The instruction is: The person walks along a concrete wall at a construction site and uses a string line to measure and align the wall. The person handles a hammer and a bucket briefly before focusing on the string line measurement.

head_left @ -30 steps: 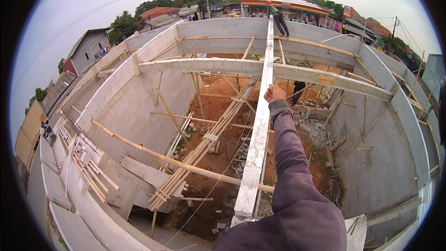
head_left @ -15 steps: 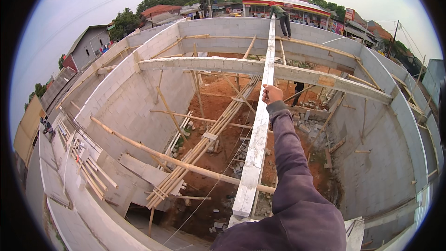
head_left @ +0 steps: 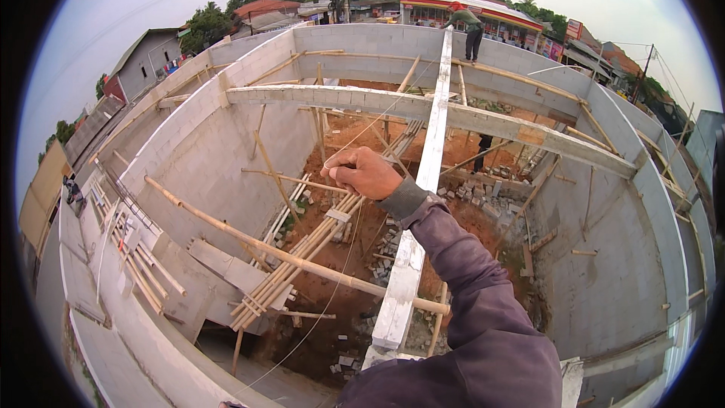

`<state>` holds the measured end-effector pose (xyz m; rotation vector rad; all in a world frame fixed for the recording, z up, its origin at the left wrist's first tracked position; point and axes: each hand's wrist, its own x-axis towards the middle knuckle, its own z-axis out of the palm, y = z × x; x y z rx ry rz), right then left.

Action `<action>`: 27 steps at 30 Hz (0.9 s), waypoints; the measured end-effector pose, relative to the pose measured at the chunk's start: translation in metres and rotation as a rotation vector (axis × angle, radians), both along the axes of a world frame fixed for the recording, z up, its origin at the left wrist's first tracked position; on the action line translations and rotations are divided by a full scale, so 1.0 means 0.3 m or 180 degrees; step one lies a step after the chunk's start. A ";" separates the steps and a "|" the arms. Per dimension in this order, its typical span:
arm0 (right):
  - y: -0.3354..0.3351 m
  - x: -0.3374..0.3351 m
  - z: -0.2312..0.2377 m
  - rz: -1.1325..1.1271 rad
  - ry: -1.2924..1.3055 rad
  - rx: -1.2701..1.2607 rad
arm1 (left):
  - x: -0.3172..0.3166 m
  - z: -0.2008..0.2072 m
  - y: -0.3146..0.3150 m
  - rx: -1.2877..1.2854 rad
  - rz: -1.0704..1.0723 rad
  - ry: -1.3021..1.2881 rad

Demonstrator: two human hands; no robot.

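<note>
My right hand (head_left: 364,171) is raised above the left side of a long white-topped concrete beam (head_left: 408,261). Its thumb and fingers pinch a thin string (head_left: 389,108), which slants away toward the beam's far end. A slack length of string also hangs below the hand and curves to the lower left. The purple-grey sleeve crosses over part of the beam. Farther off, a crossbeam (head_left: 325,97) meets the long beam. At its far end, a person in a red head covering (head_left: 470,26) bends over with a hand near the beam. My left hand is out of view.
Grey block walls (head_left: 604,234) surround a deep pit with reddish soil (head_left: 355,128) and rubble. Bamboo poles (head_left: 294,261) span it, several bundled beneath my hand. A second person (head_left: 483,153) stands below. More poles (head_left: 136,257) lie at the left.
My right hand has swung left and nearer, from over the long beam to beside it, carrying the string along. The far person has turned slightly and bends lower.
</note>
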<state>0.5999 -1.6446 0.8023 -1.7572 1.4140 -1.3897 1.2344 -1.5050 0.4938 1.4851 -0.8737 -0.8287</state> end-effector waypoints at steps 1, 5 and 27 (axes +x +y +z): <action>-0.003 0.054 -0.008 0.0131 0.0114 -0.0044 | 0.012 0.012 -0.008 -0.0138 -0.0067 -0.0437; -0.022 0.221 -0.057 0.0542 0.0741 -0.0306 | 0.055 0.071 -0.024 -0.0452 0.0035 -0.0256; -0.080 0.999 -0.483 0.1178 0.0597 -0.0246 | -0.202 0.772 -0.156 0.0530 -0.2473 -0.1730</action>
